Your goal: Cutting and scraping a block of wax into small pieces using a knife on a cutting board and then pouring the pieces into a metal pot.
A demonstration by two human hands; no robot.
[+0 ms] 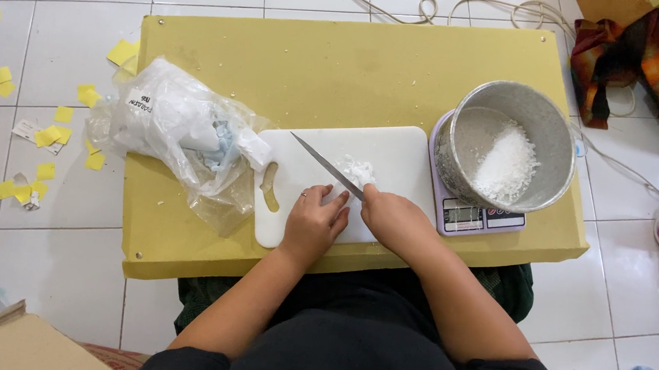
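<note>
My right hand (393,219) grips the handle of a kitchen knife (323,164) whose blade points up and left across a white cutting board (393,155). A small heap of white chopped bits (357,169) lies on the board just beyond the blade. My left hand (313,223) rests on the board's near part beside the blade, fingers curled, with a ring on one finger. A metal bowl (539,122) with white flakes inside stands on a small purple kitchen scale (476,217) to the right of the board.
Everything sits on a low yellow table (338,62) over a white tiled floor. A crumpled clear plastic bag (178,132) with white contents lies left of the board. Yellow paper scraps (43,138) litter the floor at left. Cables, cloth and plastic bottles lie at the right.
</note>
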